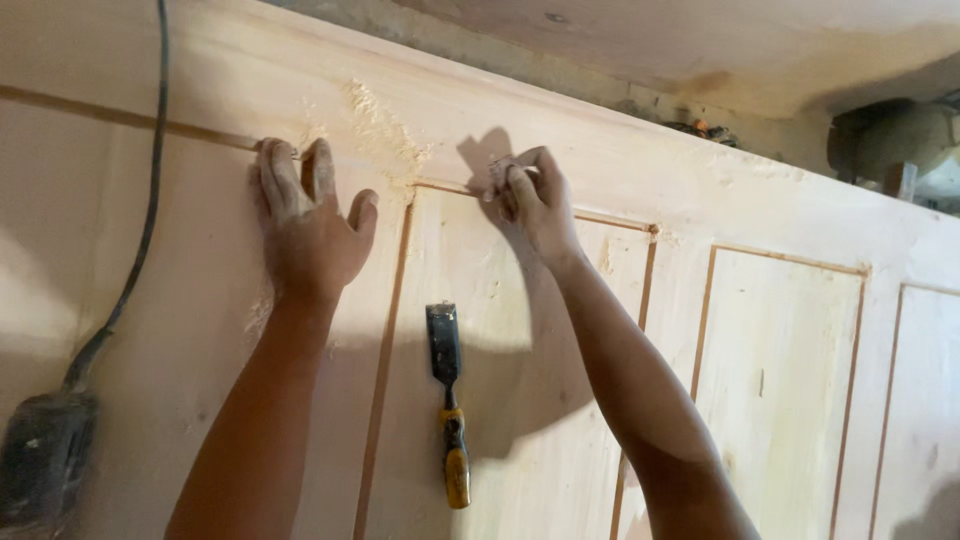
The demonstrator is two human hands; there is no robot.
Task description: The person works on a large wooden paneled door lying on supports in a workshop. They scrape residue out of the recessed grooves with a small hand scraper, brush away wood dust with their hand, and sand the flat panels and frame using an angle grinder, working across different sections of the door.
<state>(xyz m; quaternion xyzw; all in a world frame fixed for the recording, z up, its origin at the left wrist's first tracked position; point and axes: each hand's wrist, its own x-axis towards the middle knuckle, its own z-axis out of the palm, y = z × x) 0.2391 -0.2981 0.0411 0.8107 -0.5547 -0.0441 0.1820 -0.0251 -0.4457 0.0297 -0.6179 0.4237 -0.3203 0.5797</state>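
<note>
Head cam: L hand (305, 225) flat on door panel (500, 400), R hand (530, 200) pinching trim.

Pale panelled wooden door (780, 330) lying flat; yellow-handled chisel (449, 400) at six o'clock, sawdust pile (385, 128) at eleven, black power tool (45, 455) at eight.

Both arms are bare, with no sleeves. The left hand (305, 225) and right hand (535, 200) are dusty with sawdust.

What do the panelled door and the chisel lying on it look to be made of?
Door: pale bare wood, seemingly unfinished; grain and sawdust show. Chisel: dark blade, probably metal; yellow handle, likely plastic, though that is uncertain.
</note>
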